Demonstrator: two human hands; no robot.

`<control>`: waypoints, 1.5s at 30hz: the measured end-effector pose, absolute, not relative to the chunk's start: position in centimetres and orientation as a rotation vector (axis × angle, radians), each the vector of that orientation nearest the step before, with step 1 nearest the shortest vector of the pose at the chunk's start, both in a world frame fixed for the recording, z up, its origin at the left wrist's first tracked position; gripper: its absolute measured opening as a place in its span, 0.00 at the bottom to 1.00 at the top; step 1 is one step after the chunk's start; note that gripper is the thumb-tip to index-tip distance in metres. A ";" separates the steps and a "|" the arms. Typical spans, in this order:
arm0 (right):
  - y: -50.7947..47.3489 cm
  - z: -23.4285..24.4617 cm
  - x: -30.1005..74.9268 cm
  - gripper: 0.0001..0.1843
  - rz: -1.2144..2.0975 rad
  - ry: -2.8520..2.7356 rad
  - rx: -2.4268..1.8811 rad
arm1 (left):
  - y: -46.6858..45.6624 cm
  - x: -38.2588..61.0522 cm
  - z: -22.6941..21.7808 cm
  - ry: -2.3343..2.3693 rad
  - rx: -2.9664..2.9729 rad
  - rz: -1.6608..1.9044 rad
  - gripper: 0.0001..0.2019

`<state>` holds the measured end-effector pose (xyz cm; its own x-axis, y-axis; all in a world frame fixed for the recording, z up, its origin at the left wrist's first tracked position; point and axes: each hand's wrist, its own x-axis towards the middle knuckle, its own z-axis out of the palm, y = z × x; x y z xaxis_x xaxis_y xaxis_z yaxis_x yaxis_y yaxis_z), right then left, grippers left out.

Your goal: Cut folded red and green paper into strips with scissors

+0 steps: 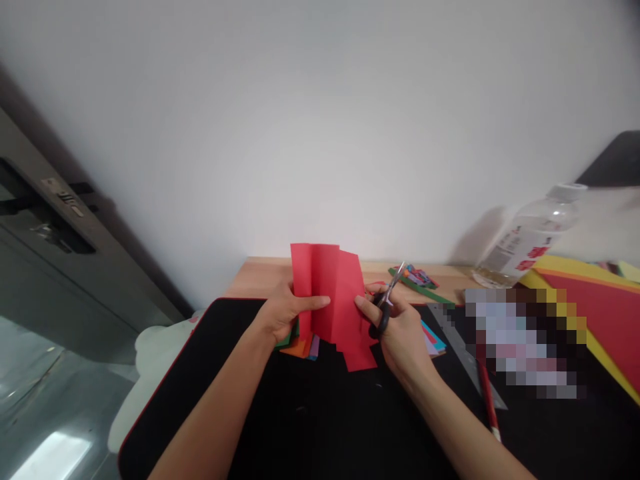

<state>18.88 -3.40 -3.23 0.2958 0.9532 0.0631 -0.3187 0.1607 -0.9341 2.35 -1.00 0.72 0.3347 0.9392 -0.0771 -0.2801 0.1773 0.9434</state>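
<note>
A sheet of red paper (324, 287) with upright folds stands between my hands, above the black mat. My left hand (287, 310) pinches its left part, thumb across the front and fingers hidden behind. At the right edge, the thumb and fingers of my right hand (403, 327) touch the paper. Black-handled scissors (385, 307) are held in that same hand, their blades pointing up and away from the sheet. Below the sheet lies a smaller red paper piece (361, 359). Coloured papers (300, 347) show partly under my left hand.
A clear bottle (535, 233) stands at the right by the wall. A ruler (470, 360) and a red pen (487, 393) lie on the black mat (310, 427). Yellow and red sheets (595, 313) are at far right. Colourful scraps (417, 277) sit behind my right hand.
</note>
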 end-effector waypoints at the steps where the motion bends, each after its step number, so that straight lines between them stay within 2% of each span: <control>1: -3.4 -3.2 18.8 0.22 1.064 -0.800 -0.987 | -1.0 2.4 0.8 0.812 1.031 1.021 0.21; 7: -3.6 -3.2 18.8 0.22 1.036 -0.799 -0.980 | -1.4 2.9 0.7 0.787 1.179 0.958 0.21; 11: -3.7 -3.5 18.7 0.21 1.075 -0.863 -0.985 | -1.0 2.6 0.5 0.809 1.069 1.063 0.19; 16: -4.3 -3.4 18.4 0.21 1.376 -1.078 -0.975 | -0.1 0.8 1.3 0.776 0.949 1.338 0.17; 22: -5.5 -2.4 17.9 0.19 1.677 -1.446 -0.870 | -0.1 -0.1 2.4 0.878 0.898 1.439 0.13; 26: -5.8 -2.4 17.8 0.21 1.721 -1.476 -0.874 | -0.7 0.8 2.7 0.902 0.922 1.417 0.15; 45: -6.0 -2.3 17.7 0.26 1.794 -1.468 -0.862 | -0.8 1.4 2.0 0.993 1.047 1.329 0.15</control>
<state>17.73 -6.01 -2.30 -0.5678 0.8189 -0.0830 -0.0808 -0.1559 -0.9845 1.44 -0.84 2.04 0.0123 0.9994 0.0318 -0.2535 -0.0277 0.9669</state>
